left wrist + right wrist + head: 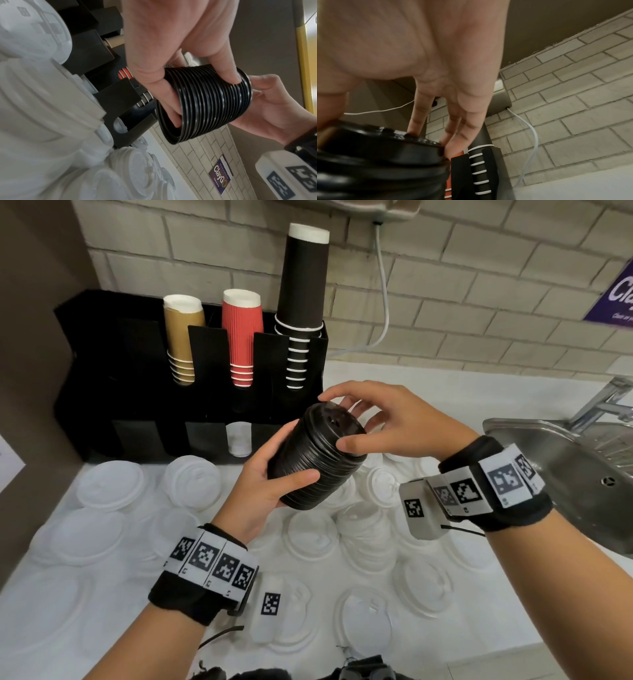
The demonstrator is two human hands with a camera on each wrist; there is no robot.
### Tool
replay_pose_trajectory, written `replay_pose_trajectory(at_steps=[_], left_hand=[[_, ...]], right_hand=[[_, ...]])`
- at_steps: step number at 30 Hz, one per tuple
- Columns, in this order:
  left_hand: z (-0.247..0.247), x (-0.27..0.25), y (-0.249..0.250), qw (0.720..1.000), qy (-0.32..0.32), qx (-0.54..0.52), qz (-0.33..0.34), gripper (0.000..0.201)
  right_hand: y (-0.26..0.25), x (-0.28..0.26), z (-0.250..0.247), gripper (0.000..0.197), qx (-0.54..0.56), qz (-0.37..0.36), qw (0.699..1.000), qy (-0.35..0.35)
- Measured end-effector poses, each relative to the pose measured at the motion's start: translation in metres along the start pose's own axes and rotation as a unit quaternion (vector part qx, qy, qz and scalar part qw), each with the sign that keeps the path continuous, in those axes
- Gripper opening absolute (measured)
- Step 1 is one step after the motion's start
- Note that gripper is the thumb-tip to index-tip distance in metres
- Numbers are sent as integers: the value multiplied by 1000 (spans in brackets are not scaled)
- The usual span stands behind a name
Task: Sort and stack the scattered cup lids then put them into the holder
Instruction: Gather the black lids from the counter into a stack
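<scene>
A tilted stack of black cup lids (317, 460) hangs above the counter, gripped round its lower part by my left hand (274, 474). My right hand (356, 419) pinches the top lid's rim between thumb and fingertips. In the left wrist view my left hand (171, 67) has its thumb over the black lid stack (205, 102) and fingers inside its open bottom, and my right hand (271, 105) holds the far end. In the right wrist view my fingertips (450, 143) touch the top lid (385, 146). Several white lids (109, 484) lie scattered below. The black holder (96, 392) stands behind.
The holder's upper slots carry brown cups (181, 337), red cups (241, 333) and a tall stack of black cups (301, 302); a lower slot shows clear lids (238, 438). A steel sink (548, 460) with a faucet (603, 402) is at the right. A white cable (383, 302) hangs on the brick wall.
</scene>
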State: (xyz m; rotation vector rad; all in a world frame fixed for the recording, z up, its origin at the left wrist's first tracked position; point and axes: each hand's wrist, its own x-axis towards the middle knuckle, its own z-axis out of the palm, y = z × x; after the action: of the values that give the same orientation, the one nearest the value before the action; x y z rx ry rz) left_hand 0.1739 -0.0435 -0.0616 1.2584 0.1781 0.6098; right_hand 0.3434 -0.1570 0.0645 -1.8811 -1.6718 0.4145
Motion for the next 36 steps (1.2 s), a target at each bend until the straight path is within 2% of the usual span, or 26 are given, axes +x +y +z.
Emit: replay_pose_trajectory(at_steps=[13,25,31,32,34,35,36], left_hand=[[-7,9,-1,1000,-3,-3,10,67],[-11,12,4,999,19,-20,32,67],[-11,16,9,998,36,-47,30,68],[-12,16,10,997,44,-48,33,68],[-16,16,10,996,60,-51,37,68],[-18,15,11,996,67,-52,38,69],[-21,14,12,995,73,-54,39,70]], right_hand=[[-3,21,-6,57,-71,-14,996,-54],[-7,35,-2,60,-69,-18,993,-93],[-19,45,-16,60,-71,-59,992,-88],[-18,48,-20,56,-43,-58,994,-76],[-9,54,-25,34,37,-34,999,-16],[1,60,-26,22,49,-3,999,21],[14,66,-26,18,27,39,998,39]])
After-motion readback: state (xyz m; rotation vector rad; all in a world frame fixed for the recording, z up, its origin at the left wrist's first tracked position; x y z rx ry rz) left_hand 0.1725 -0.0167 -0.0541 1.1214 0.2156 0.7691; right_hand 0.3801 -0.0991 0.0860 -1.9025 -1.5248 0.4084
